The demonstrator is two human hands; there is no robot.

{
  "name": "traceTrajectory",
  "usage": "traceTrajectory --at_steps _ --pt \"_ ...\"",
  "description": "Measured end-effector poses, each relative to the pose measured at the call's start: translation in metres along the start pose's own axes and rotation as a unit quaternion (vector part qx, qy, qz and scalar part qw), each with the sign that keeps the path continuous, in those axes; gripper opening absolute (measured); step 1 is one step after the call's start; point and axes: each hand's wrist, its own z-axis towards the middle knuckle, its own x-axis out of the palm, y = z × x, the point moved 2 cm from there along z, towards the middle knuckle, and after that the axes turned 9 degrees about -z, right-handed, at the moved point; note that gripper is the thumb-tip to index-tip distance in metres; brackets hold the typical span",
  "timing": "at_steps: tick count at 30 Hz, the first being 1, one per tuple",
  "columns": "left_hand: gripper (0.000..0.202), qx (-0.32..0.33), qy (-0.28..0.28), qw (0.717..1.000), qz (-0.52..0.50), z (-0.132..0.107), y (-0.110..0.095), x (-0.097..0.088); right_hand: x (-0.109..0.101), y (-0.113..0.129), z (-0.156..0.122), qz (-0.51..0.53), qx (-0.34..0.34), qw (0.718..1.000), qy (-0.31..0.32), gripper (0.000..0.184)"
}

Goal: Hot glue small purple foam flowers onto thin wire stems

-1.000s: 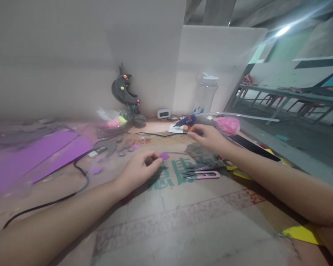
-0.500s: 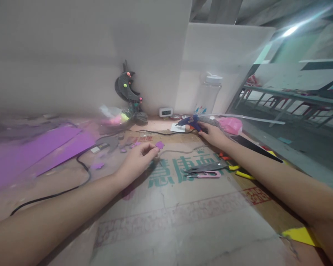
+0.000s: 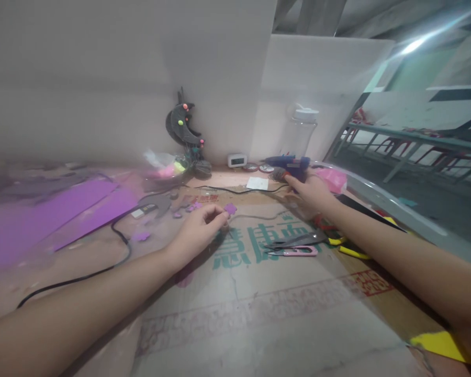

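Note:
Between the thumb and finger of my left hand (image 3: 199,226) is a small purple flower-shaped cutout (image 3: 231,209). My right hand (image 3: 313,189) is wrapped round a blue glue gun (image 3: 294,163), whose nozzle points left in front of the clear bottle (image 3: 303,131). Part of its handle is hidden by the fingers. Under that hand, a grey fuzzy piece (image 3: 279,174) lies beside a white paper square (image 3: 257,183). Nearer to me are dark scissors (image 3: 298,240) and pink thread snips (image 3: 298,251).
A grey crescent ornament (image 3: 180,124) with coloured balls stands against the wall, left of a small digital clock (image 3: 237,160). Purple sheets (image 3: 90,209) and scraps spread over the left side. A black cable (image 3: 73,283) crosses the table. Yellow pieces (image 3: 439,345) lie at the right.
My right hand has brought the glue gun a little to the right, and its nozzle has swung up from slanting down to nearly level. My left hand still pinches the purple cutout.

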Motion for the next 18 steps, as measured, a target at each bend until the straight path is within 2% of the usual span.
traceTrajectory --at_steps 4,7,10,12,15,18 --pt "0.024 -0.001 -0.001 1.0 0.003 -0.001 -0.002 0.0 -0.011 0.029 -0.019 0.092 0.027 0.995 0.019 0.032" --pt "0.023 -0.006 -0.007 1.0 0.003 0.0 0.0 0.0 -0.007 0.051 -0.041 0.177 -0.018 0.982 0.06 0.024" --pt "0.022 -0.014 -0.023 1.0 0.002 0.001 0.003 0.0 0.004 0.064 -0.063 0.167 -0.08 0.973 0.139 0.022" --pt "0.021 -0.015 -0.029 0.999 0.002 0.002 0.003 0.0 0.01 0.067 -0.072 0.16 -0.101 0.968 0.164 0.02" --pt "0.02 -0.013 -0.03 0.999 -0.003 0.002 0.002 0.0 0.013 0.066 -0.076 0.14 -0.125 0.97 0.158 0.015" --pt "0.02 -0.01 -0.026 1.0 -0.006 0.001 0.0 0.0 0.012 0.064 -0.075 0.111 -0.14 0.974 0.142 0.019"
